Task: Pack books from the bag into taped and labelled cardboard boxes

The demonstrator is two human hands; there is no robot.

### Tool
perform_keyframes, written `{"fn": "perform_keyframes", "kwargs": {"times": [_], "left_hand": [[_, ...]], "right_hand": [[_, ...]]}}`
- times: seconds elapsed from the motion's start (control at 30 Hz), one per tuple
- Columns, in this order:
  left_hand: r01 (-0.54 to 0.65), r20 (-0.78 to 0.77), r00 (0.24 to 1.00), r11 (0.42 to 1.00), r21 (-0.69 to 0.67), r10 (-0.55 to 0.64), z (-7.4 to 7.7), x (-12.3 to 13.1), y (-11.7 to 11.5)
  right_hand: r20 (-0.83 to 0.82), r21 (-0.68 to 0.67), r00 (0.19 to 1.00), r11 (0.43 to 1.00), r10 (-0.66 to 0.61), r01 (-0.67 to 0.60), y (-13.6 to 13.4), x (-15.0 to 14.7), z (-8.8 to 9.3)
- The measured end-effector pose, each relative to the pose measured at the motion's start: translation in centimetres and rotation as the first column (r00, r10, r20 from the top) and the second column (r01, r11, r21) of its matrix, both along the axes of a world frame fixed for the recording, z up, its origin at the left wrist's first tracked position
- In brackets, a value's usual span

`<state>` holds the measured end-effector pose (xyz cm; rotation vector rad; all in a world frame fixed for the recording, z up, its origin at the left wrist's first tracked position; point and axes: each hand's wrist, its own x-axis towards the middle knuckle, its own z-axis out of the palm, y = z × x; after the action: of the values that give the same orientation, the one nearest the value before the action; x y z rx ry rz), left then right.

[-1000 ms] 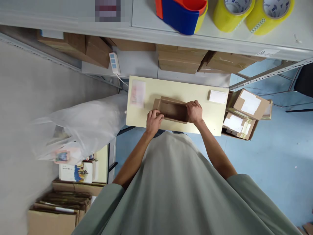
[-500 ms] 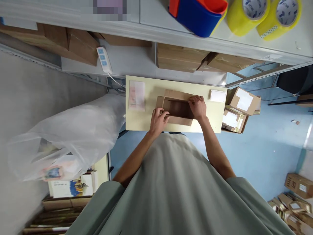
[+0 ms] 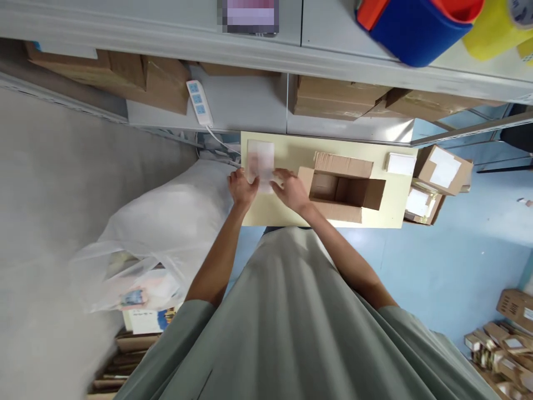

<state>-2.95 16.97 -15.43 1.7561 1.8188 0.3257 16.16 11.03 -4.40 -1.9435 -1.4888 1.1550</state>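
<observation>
A flat, pale pink packet (image 3: 260, 161), apparently in clear wrapping, lies at the left end of the cream table. My left hand (image 3: 243, 189) is at its lower left edge, thumb over the packet and fingers apart. From the other side, my right hand (image 3: 292, 191) reaches to the packet's right edge with its fingers spread. Whether either hand grips it is hard to tell, as the packet is slightly blurred. Right of my right hand stands an open cardboard box (image 3: 338, 213), its flaps folded outward and the visible inside bare.
A small white stack (image 3: 400, 163) lies at the table's right end, beside labelled cartons (image 3: 443, 166). A large plastic bag (image 3: 166, 205) bulges at the left. Above run a shelf holding a blue and red tape dispenser (image 3: 416, 36), and a power strip (image 3: 200, 103).
Both hands have let go of the cardboard box and moved left to the packet. The box's right flap now shows, folded outward. The view has shifted left.
</observation>
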Motion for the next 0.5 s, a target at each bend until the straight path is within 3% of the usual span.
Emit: {"fn": "perform_keyframes", "kwargs": {"times": [0.07,0.17,0.37,0.5], "left_hand": [[-0.003,-0.006,1.0,0.999,-0.042,0.003,-1.1,0.0,1.0],[0.004,-0.028,1.0,0.994,-0.113,-0.007,-2.1,0.5,1.8],[0.0,-0.051,0.999,0.987,-0.158,-0.008,-3.0,0.6,0.8],[-0.021,-0.043,0.999,0.987,-0.162,0.015,-3.0,-0.4,-0.8]], "right_hand": [[-0.031,-0.206,0.998,0.977,-0.062,0.054,1.6,-2.5,-2.5],[0.027,-0.434,0.973,0.874,-0.231,0.22,3.5,-4.9,-5.7],[0.117,-0.492,0.882,0.745,-0.457,0.452,4.7,-6.4,-9.0],[0.123,-0.507,0.862,0.716,-0.491,0.48,4.1,-6.7,-9.5]]}}
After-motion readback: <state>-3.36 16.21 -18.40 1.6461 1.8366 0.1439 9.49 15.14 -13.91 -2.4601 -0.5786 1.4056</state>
